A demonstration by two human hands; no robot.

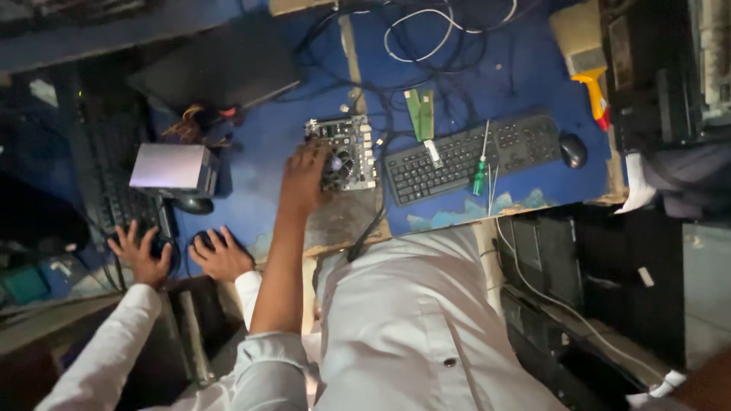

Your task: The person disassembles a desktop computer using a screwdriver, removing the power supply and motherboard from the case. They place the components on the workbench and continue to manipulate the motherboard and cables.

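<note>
Fingers spread — on motherboard

Worn blue worktable bearing circuit board with fan, black keyboard, green-handled screwdriver, mouse, silver power-supply box, green memory sticks, tangled cables.

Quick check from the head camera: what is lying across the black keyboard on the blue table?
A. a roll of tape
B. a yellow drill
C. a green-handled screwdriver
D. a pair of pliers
C: a green-handled screwdriver lies across the black keyboard, its shaft pointing away from the person.
</note>
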